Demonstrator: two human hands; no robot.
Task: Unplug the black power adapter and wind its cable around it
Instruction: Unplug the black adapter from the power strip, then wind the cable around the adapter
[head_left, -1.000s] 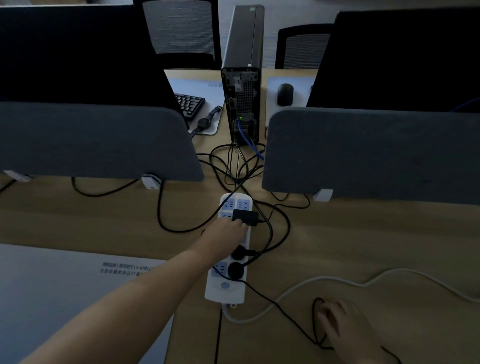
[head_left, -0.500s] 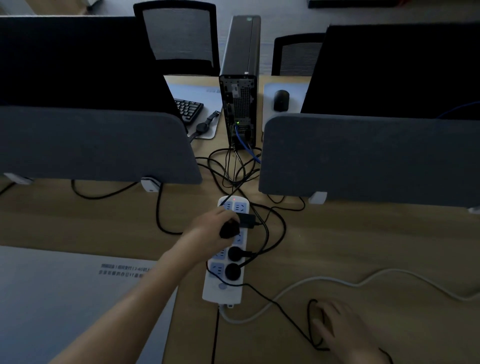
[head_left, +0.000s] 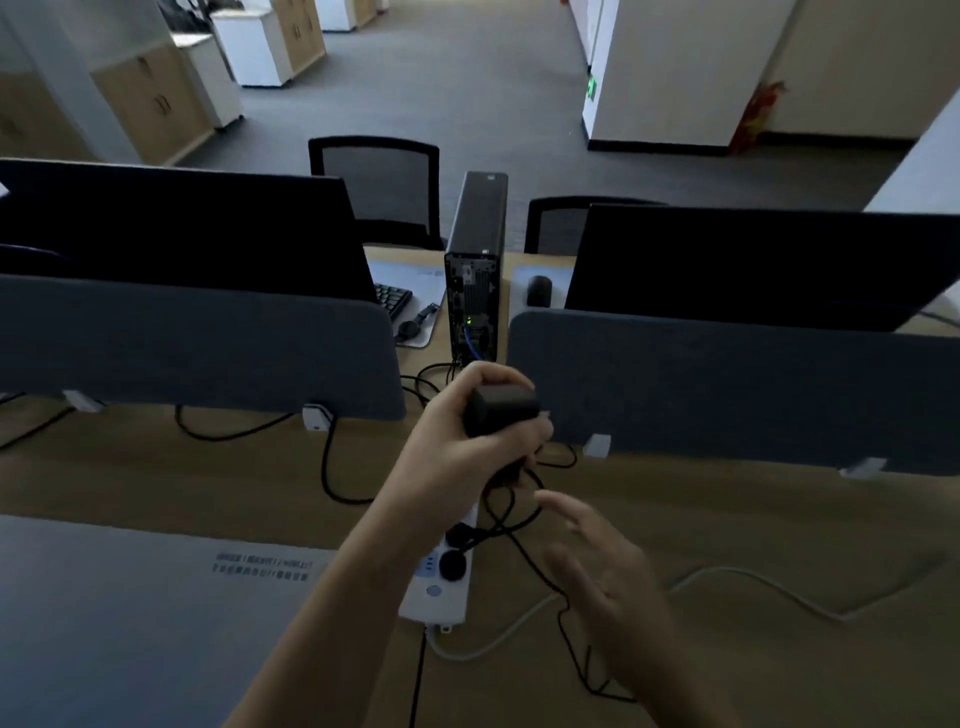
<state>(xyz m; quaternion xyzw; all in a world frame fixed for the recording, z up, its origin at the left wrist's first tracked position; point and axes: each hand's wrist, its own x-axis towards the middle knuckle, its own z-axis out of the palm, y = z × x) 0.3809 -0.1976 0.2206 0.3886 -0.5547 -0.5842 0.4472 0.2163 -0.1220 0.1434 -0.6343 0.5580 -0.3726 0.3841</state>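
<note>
Holding the black power adapter (head_left: 500, 409) up off the table (head_left: 727, 525) in the left hand (head_left: 467, 441), grip curled tight around the block, fingers wrapping its top and near side. Adapter hanging in the air above the far end of the white power strip (head_left: 441, 587), level with the gap between the two grey desk dividers (head_left: 197, 348). Thin black cable (head_left: 524, 551) trailing down from the underside of the adapter, looping loosely past the strip and snaking across the wood toward the near right. Right hand (head_left: 608, 577) hovering just below and right of the adapter, grip spread open, fingers (head_left: 561, 506) extended and slightly blurred, holding nothing, cable passing beneath it. Two round black plugs (head_left: 454, 551) sitting in the strip's near sockets. White cord (head_left: 753, 587) leaving the strip's near end and curving off to the right over the table. Black tower PC (head_left: 475, 270) standing upright beyond the dividers, small green light glowing on its back panel. Dark monitors (head_left: 182, 228) backing onto the dividers on either side. Keyboard (head_left: 392, 300), wristwatch (head_left: 415, 325) and black mouse (head_left: 539, 290) lying on the far table.
</note>
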